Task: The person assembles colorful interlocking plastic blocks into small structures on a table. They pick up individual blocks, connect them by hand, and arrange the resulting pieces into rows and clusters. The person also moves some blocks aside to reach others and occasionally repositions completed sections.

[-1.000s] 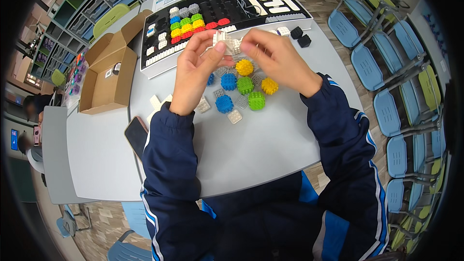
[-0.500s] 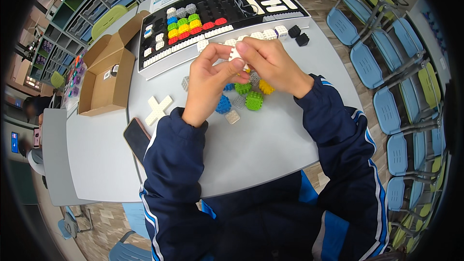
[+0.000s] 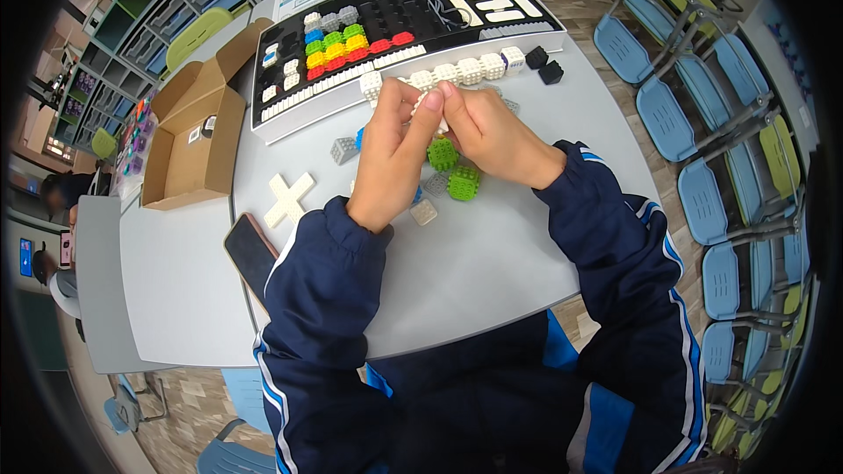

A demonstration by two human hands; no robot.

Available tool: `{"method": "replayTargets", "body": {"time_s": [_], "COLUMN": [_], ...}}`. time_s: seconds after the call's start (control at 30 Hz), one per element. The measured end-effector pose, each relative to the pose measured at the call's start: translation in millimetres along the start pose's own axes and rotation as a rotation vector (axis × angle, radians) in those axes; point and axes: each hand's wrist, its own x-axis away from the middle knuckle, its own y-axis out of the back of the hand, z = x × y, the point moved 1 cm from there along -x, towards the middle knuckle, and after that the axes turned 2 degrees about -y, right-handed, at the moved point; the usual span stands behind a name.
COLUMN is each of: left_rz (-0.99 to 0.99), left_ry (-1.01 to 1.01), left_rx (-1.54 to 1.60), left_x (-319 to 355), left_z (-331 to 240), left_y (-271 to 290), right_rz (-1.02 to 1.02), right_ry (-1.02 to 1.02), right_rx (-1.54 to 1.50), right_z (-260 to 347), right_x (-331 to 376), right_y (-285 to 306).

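Observation:
My left hand point(image 3: 391, 149) and my right hand point(image 3: 509, 139) meet over the middle of the table, both closed. Between their thumbs and fingertips they pinch a small white studded building piece point(image 3: 443, 124), mostly covered by the fingers. Just beneath lie two green studded cubes point(image 3: 463, 183), a pale square block point(image 3: 423, 211) and a few grey and blue blocks partly behind my hands. A grey block point(image 3: 344, 151) sits left of my left hand. Beyond my fingers, a row of white studded cubes point(image 3: 470, 71) runs along the front of the kit box.
The large kit box point(image 3: 307, 119) holds coloured blocks and white parts in black foam. Two black cubes point(image 3: 551, 73) lie at its right. Leftward are an open cardboard box point(image 3: 189, 154), a white cross-shaped piece point(image 3: 288, 198) and a phone point(image 3: 250, 250). Blue chairs point(image 3: 702, 189) line the right side.
My hands have drawn closer around the white piece, covering more of it. The left hand has shifted slightly right, uncovering the grey block and hiding the blue one.

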Motion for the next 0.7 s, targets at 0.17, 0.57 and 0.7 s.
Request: {"method": "replayTargets", "body": {"time_s": [0.17,0.57,0.7], "left_rz": [-0.031,-0.055,-0.068], "left_ry": [-0.053,-0.190,-0.180], "left_rx": [-0.072,-0.245,-0.262], "left_x": [0.2,-0.2,0.9], "left_z": [3.8,11.4,10.2], "left_y": [-1.6,-2.1,-3.3], "right_rz": [0.009,-0.038,-0.030], "right_ry": [-0.002,0.083,0.086], "right_rx": [-0.007,0.015,0.037], "right_z": [-0.8,-9.0,-7.7], "right_x": [-0.2,-2.3,-2.9], "right_y": [0.3,-4.4,-3.8]}}
